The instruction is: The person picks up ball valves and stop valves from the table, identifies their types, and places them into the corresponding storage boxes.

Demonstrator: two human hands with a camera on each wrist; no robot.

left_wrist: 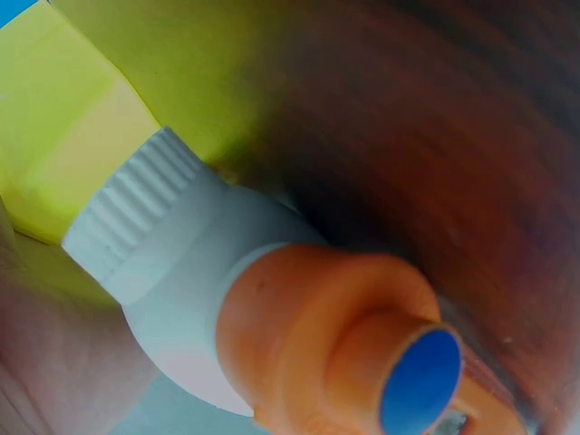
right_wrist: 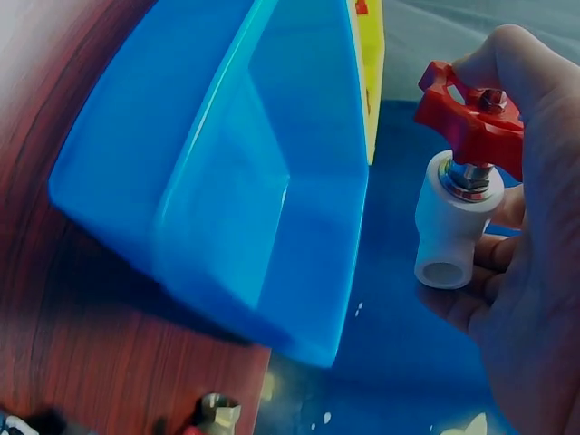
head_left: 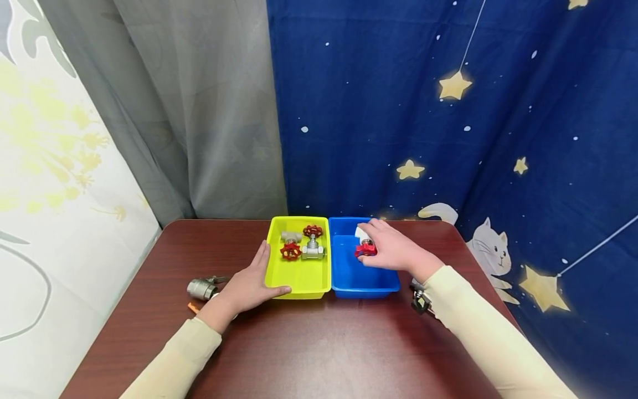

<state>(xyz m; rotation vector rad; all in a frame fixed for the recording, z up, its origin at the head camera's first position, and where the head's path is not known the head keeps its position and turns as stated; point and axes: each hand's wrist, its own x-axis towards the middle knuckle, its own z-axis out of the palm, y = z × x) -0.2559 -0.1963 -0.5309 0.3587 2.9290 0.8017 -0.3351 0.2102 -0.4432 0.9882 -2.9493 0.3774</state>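
My right hand [head_left: 394,246] grips a white plastic stop valve [right_wrist: 449,217] with a red handwheel [right_wrist: 471,122], above the blue bin [head_left: 344,280]. In the right wrist view its thumb is at the wheel and other fingers are behind the white body. My left hand [head_left: 251,285] lies at the near left corner of the yellow bin [head_left: 299,282], fingers straight along its side and thumb out over the front rim. Inside that bin are a grey valve with a red wheel [head_left: 291,251] and a metal gate valve [head_left: 313,251] with a dark red wheel.
Beneath my left wrist is a white and orange plastic valve [left_wrist: 299,308] with a blue cap. A metal ball valve [head_left: 201,288] lies left of it on the brown table [head_left: 319,343]. More metal fittings [head_left: 420,299] lie under my right forearm. Curtains [head_left: 359,111] hang behind the table.
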